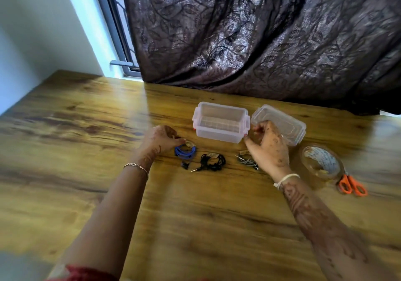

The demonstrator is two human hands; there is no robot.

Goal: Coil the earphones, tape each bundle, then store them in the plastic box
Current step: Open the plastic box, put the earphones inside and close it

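Observation:
Three coiled earphone bundles lie in a row on the wooden table (86, 128): a blue one (185, 151), a black one (212, 161) and a grey one (246, 161). My left hand (161, 138) pinches the blue bundle at its taped top. An open clear plastic box (220, 121) stands just behind the bundles. Its lid (282, 122) lies to the right of it. My right hand (269, 148) hovers with curled fingers between the box and the lid, above the grey bundle, and I cannot tell whether it holds anything.
A roll of clear tape (321, 161) sits right of my right hand, with orange-handled scissors (352, 186) beside it. A dark patterned curtain (260, 31) hangs behind the table's far edge. A window frame (121, 48) and wall stand at the back left.

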